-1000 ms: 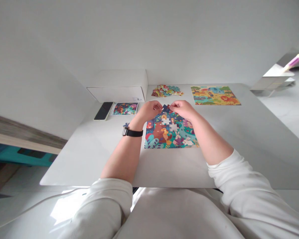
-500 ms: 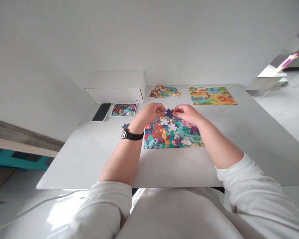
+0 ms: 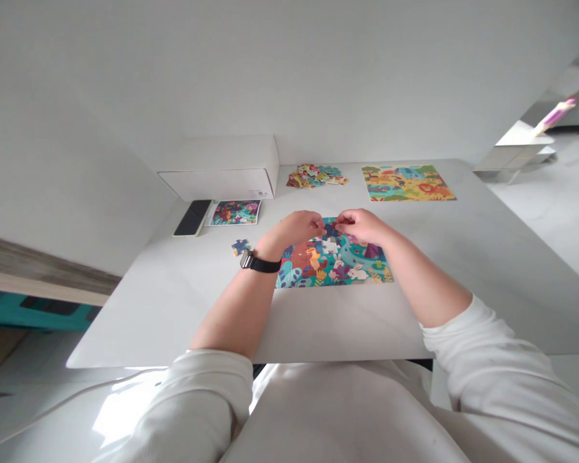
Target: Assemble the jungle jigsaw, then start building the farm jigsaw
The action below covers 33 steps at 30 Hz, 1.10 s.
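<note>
A jigsaw puzzle (image 3: 313, 258) with animals and plants lies on the white table in front of me, with a white gap showing near its upper middle. Over its upper part, a dark blue puzzle piece (image 3: 330, 229) is pinched between my two hands. My left hand (image 3: 303, 227), with a black watch on the wrist, has its fingers closed at the piece's left side. From the other side, the closed fingertips of my right hand (image 3: 359, 224) grip it. Beside the watch rests a loose blue puzzle piece (image 3: 240, 246). My hands partly cover the puzzle's upper edge.
Toward the back lies a heap of puzzle pieces (image 3: 316, 176), with a yellow animal picture (image 3: 409, 183) to its right. At the back left stand a white box (image 3: 222, 183), a phone (image 3: 193, 218) and a small picture card (image 3: 236, 212). The table (image 3: 183, 308) meets the wall behind.
Both hands have come down and nearer with the dark blue piece, which now sits lower over the puzzle. The loose piece by the watch shows more fully.
</note>
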Motion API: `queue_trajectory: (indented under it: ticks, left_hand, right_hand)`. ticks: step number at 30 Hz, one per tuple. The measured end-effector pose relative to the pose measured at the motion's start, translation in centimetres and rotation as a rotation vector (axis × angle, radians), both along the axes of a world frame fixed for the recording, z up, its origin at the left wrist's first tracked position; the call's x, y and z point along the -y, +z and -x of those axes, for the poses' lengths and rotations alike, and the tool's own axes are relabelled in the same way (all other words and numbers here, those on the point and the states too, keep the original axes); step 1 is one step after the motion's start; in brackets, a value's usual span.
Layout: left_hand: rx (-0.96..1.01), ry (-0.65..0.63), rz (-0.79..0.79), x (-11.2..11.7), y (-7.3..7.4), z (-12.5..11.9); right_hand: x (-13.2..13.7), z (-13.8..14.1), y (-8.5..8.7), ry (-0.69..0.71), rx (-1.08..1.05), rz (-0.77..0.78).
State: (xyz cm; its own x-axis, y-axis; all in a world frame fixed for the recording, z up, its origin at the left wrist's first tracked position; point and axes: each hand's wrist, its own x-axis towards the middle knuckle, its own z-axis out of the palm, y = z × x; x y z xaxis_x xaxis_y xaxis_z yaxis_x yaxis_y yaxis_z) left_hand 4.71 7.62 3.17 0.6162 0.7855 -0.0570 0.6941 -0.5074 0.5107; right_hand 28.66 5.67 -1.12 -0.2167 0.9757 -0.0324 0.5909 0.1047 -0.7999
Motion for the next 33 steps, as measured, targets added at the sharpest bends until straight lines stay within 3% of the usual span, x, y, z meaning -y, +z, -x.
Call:
queue_trajectory:
  ticks: [6,17,33]
  left_hand:
    - [-0.135,-0.003,0.048,0.9,0.6,-0.2]
    - [-0.223,0.016,-0.066,0.8,-0.4,-0.4]
    - [-0.396,0.012,-0.059,0.2,-1.8,-0.9]
  right_hand:
    - [0.4,0.4,-0.1,0.014,0.103,0.034]
    - [0.7,1.6,-0.8,0.061,0.299,-0.004]
    - [1.5,2.4,-0.8,0.017,0.506,-0.077]
